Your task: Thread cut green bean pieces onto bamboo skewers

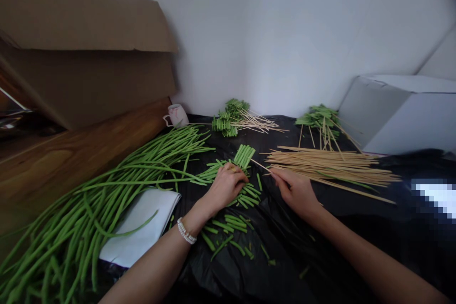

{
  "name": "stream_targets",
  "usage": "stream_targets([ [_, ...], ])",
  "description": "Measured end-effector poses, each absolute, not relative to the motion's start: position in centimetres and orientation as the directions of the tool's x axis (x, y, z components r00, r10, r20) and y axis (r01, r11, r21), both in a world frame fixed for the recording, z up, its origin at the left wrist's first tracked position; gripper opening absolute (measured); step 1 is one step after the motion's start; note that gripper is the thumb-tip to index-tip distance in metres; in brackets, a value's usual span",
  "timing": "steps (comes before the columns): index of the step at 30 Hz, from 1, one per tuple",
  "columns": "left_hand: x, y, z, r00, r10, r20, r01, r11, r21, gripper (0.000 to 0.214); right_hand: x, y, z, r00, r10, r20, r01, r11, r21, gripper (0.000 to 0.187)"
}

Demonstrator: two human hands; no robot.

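Note:
My right hand (295, 192) pinches the end of a thin wooden skewer (260, 165). That skewer points up and left into a row of cut green bean pieces (244, 155) lying side by side. My left hand (228, 184), with a white beaded bracelet at the wrist, is just below this row. Its fingers are curled together over a pile of loose cut beans (248, 195); whatever sits between the fingertips is hidden. More short bean pieces (235, 222) lie scattered nearer to me on the black plastic sheet (281, 251).
Long whole beans (142, 161) spread along the left, partly over a folded white cloth (142, 223). Loose skewers (331, 166) lie at right. Filled bean skewers (228, 118) and another bunch (318, 118) rest behind. A mug (177, 116), cardboard box (89, 71) and white box (409, 114) stand around.

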State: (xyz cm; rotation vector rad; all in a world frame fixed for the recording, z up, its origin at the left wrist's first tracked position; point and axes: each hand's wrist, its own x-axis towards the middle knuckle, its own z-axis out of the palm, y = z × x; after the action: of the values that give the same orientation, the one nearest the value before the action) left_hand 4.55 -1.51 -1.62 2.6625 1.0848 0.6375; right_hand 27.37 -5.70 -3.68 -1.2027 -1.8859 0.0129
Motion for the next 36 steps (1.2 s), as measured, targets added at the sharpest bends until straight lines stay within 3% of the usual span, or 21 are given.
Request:
stream_targets([
  [6,4.4,-1.3,-1.6,0.595,0.714,0.369,0.598,-0.700,0.390,0.017,27.4,-5.8,-3.6,-0.127,0.730,0.671,0.736,0.523,-0.429,0.026],
  [10,3.9,-0.4,-1.5,0.356,0.803,0.478,0.549,-0.593,0.588,0.016,27.4,-5.8,-3.6,-0.122,0.719,0.684,0.732,0.531,-0.427,0.026],
  [12,3.6,0.2,-1.4,0.177,0.876,0.448,0.431,-0.478,0.765,0.013,27.4,-5.9,-3.5,-0.133,0.716,0.685,0.723,0.543,-0.427,0.026],
  [15,3.2,0.8,-1.2,0.041,0.982,0.186,0.008,-0.186,0.982,0.016,27.3,-5.9,-3.5,-0.168,0.718,0.676,0.711,0.563,-0.421,0.025],
  [18,3.1,1.0,-0.9,0.111,0.989,-0.095,-0.406,0.133,0.904,0.024,27.3,-6.0,-3.4,-0.208,0.735,0.645,0.705,0.570,-0.422,0.025],
  [20,3.2,0.9,-0.6,0.161,0.972,-0.171,-0.518,0.230,0.824,0.027,27.3,-6.0,-3.4,-0.224,0.746,0.627,0.704,0.569,-0.425,0.025],
  [36,3.5,0.5,-0.3,0.175,0.972,-0.159,-0.509,0.228,0.830,0.026,27.4,-5.9,-4.1,-0.255,0.753,0.606,0.722,0.566,-0.399,0.026],
])
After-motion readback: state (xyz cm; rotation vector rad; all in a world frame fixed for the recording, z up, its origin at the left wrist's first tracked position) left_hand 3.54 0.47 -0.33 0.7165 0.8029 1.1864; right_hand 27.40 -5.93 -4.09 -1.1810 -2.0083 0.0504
